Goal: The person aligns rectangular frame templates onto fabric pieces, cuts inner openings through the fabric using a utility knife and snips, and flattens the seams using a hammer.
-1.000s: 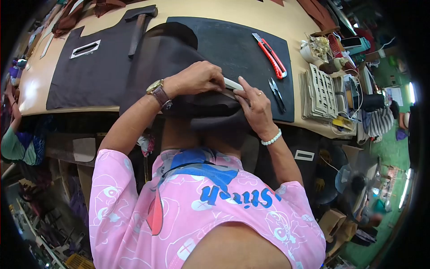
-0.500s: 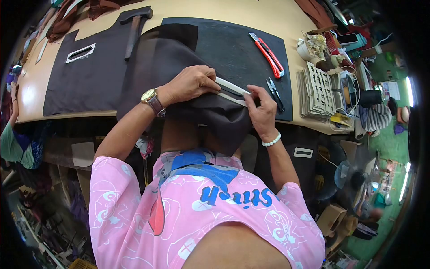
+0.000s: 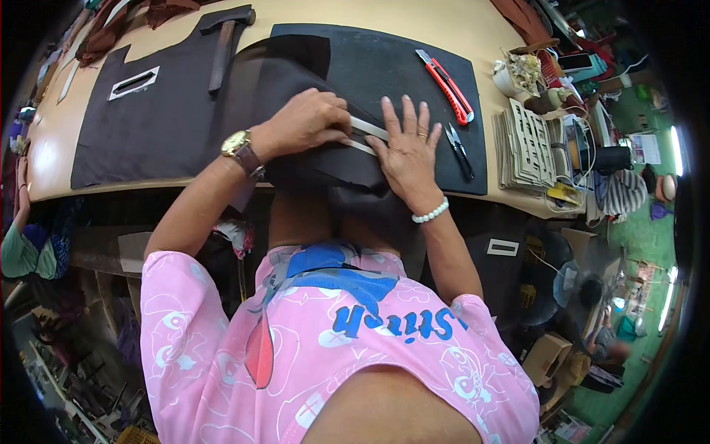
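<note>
A dark brown piece of fabric (image 3: pixel 274 74) lies folded over the black mat (image 3: pixel 384 55) and droops over the table edge. On it is a white rectangular frame (image 3: pixel 367 127) with a dark slot. My left hand (image 3: pixel 312 122), with a watch on its wrist, is closed in a pinch on the fabric at the frame's left end. My right hand (image 3: pixel 409 152) lies flat with fingers spread over the frame's right end. Right of it, thread snips (image 3: pixel 459 152) rest on the mat, below a red utility knife (image 3: pixel 447 87).
A hammer (image 3: pixel 222 55) lies on another dark fabric piece (image 3: pixel 163 126) bearing a similar white frame (image 3: pixel 133 83). Stacked card templates (image 3: pixel 525 144) and a cluttered white pot (image 3: pixel 506 78) stand at the table's right. A co-worker's arm (image 3: pixel 22 181) shows at the far left.
My right hand has gone from pinching the frame's right end to lying spread flat over it. My left hand has shifted slightly left and up, still pinching.
</note>
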### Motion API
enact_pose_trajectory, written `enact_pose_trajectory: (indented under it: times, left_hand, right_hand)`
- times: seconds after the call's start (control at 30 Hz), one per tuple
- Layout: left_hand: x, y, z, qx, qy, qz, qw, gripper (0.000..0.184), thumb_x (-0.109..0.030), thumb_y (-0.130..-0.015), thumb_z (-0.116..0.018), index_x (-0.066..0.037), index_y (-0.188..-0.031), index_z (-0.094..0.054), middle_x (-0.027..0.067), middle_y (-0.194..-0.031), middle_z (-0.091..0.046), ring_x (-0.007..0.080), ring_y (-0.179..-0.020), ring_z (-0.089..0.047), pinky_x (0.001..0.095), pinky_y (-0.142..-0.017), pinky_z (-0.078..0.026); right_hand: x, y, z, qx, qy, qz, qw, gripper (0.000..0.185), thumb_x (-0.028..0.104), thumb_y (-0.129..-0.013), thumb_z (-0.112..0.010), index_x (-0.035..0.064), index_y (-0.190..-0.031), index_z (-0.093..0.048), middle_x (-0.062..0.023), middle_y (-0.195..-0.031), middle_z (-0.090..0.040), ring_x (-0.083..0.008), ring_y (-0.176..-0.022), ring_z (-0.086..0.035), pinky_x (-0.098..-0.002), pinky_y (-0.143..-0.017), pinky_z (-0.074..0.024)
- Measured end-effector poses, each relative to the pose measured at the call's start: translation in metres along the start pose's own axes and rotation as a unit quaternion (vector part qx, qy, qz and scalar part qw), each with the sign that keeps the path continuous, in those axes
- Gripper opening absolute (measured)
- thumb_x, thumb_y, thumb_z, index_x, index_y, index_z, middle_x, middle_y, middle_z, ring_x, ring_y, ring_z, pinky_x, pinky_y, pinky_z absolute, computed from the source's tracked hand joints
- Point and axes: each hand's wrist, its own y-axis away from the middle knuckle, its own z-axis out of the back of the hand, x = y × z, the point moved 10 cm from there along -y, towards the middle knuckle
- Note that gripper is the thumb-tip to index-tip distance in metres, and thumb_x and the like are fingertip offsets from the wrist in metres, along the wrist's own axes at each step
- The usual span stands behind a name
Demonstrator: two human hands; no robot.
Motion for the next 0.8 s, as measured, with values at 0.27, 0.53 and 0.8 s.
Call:
enact_pose_trajectory:
  times: [0.27, 0.53, 0.8]
  left_hand:
    - [0.025, 0.022, 0.016, -0.007, 0.056, 0.069, 0.996, 0.015, -0.019, -0.076, -0.069, -0.006, -0.082, -0.063, 0.0059, -0.077, -0.053, 0.0243, -0.078, -0.053, 0.0347, -0.070, -0.043]
    - [0.028, 0.038, 0.025, -0.076, -0.021, 0.102, 0.992, 0.025, -0.024, -0.075, -0.071, -0.004, -0.084, -0.059, 0.0075, -0.085, -0.055, 0.0259, -0.083, -0.055, 0.0352, -0.071, -0.044]
    - [0.031, 0.054, 0.031, -0.103, -0.038, 0.136, 0.985, 0.029, -0.025, -0.074, -0.073, -0.005, -0.093, -0.062, 0.0084, -0.090, -0.056, 0.0267, -0.085, -0.056, 0.0347, -0.072, -0.045]
  right_hand:
    - [-0.012, 0.005, 0.002, 0.014, 0.018, -0.005, 1.000, 0.063, 0.044, -0.088, -0.052, 0.0169, -0.141, -0.033, -0.0203, -0.142, -0.029, -0.0461, -0.132, -0.021, -0.0681, -0.100, -0.0177]
    - [0.051, -0.032, -0.023, -0.024, -0.005, 0.055, 0.998, 0.061, 0.044, -0.088, -0.051, 0.0184, -0.141, -0.033, -0.0207, -0.140, -0.033, -0.0456, -0.131, -0.024, -0.0683, -0.100, -0.0171]
    - [0.033, -0.024, -0.017, -0.009, -0.003, 0.025, 1.000, 0.063, 0.046, -0.088, -0.050, 0.0187, -0.142, -0.032, -0.0198, -0.142, -0.030, -0.0454, -0.133, -0.021, -0.0691, -0.100, -0.0151]
